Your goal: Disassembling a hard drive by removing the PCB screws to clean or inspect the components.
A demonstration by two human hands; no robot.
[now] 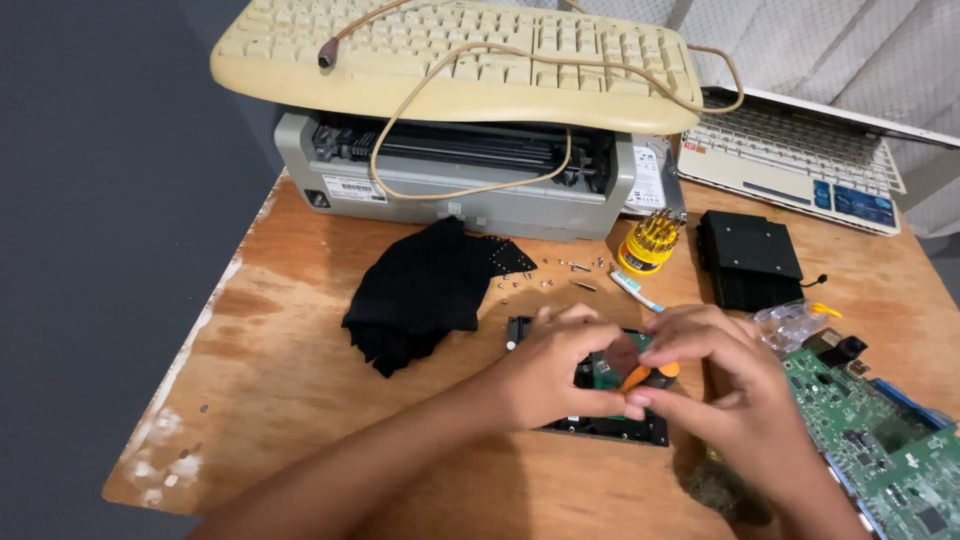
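Observation:
A black hard drive (602,428) with a green circuit board on top lies on the wooden table (300,400), mostly hidden under both hands. My left hand (555,370) rests on its left part, fingers curled over it. My right hand (725,375) comes in from the right, and its fingers pinch a small orange-handled screwdriver (645,375) over the board. Both hands touch above the drive.
A folded black cloth (425,290) lies to the left, with several loose screws (545,275) beside it. Behind stand a grey printer (455,175) carrying a beige keyboard (450,55), a yellow bit holder (648,245), a black module (748,260), a white laptop (800,155) and green circuit boards (880,440).

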